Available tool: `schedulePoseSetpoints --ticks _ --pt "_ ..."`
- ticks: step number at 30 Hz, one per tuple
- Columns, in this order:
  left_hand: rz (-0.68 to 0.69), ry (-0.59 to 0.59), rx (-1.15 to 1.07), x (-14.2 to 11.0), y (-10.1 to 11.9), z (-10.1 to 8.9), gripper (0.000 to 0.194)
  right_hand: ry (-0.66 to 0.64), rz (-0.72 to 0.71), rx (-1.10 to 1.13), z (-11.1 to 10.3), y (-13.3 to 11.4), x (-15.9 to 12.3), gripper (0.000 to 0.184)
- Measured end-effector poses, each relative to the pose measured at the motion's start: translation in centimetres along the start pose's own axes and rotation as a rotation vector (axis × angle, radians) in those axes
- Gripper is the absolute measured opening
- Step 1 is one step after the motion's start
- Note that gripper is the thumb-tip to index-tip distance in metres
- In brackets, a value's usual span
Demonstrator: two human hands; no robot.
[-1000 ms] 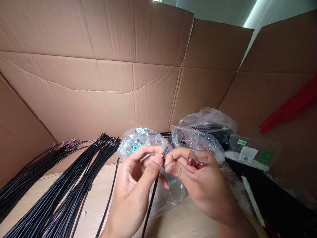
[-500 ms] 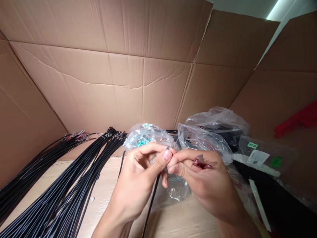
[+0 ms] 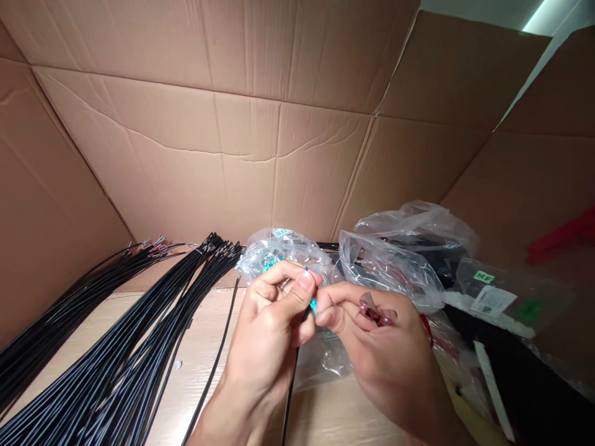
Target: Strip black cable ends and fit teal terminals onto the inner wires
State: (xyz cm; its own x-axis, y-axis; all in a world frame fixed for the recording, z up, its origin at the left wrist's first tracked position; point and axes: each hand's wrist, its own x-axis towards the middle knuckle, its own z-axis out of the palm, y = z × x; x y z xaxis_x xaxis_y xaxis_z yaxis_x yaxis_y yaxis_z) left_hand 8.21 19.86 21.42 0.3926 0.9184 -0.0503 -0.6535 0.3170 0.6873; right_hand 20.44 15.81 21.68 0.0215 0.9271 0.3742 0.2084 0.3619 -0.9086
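Note:
My left hand is closed in a pinch on the end of a black cable, which hangs down below the fingers. A tiny blue tip shows above the thumb. My right hand is closed beside it, its thumb and forefinger pinched at a small teal piece between the two hands. Most of that piece is hidden by fingers. Several small dark-red translucent pieces are tucked in the curled fingers of my right hand. Behind my hands lies a clear plastic bag with teal pieces inside.
Bundles of black cables fan across the wooden table on the left, some with coloured wire ends. Further clear bags and a labelled bag lie right, beside black material. Cardboard walls enclose the back.
The teal piece now shows between my hands, and less of the blue tip sticks out above my left thumb. Both hands stay close together. The view has shifted slightly.

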Motion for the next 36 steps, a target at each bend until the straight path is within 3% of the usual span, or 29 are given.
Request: schedulePoseSetpoints --ticks 7,14,20,23,26,30,32,35,36 --pt "0.006 -0.022 -0.031 0.5 0.0 0.1 0.015 -0.072 0.048 0.034 -0.5 0.5 0.1 0.028" --pt "0.026 0.079 -0.007 0.1 0.1 0.5 0.022 0.04 -0.007 0.024 0.1 0.5 -0.1 0.022" --pt "0.035 0.079 0.009 0.2 -0.1 0.4 0.019 0.0 -0.019 -0.047 -0.1 0.3 0.1 0.023" --pt "0.074 0.026 0.059 0.4 -0.5 0.5 0.016 0.197 -0.11 -0.1 -1.0 0.7 0.4 0.015" --pt "0.052 -0.043 0.187 0.2 -1.1 0.7 0.026 0.447 -0.184 -0.229 -2.0 1.1 0.6 0.011" --pt "0.056 -0.107 0.48 -0.4 -1.9 1.0 0.024 0.585 -0.202 -0.338 -2.6 1.1 0.4 0.012" --pt "0.092 -0.111 0.568 -0.5 -2.1 1.1 0.023 0.537 -0.205 -0.326 -2.7 0.9 0.1 0.013" --pt "0.098 -0.111 0.559 -0.6 -2.1 1.2 0.03 0.354 -0.245 -0.315 -3.2 0.5 -0.3 0.006" --pt "0.086 -0.119 0.527 -0.6 -2.0 1.1 0.029 0.299 -0.255 -0.321 -3.6 0.5 -0.4 0.012"
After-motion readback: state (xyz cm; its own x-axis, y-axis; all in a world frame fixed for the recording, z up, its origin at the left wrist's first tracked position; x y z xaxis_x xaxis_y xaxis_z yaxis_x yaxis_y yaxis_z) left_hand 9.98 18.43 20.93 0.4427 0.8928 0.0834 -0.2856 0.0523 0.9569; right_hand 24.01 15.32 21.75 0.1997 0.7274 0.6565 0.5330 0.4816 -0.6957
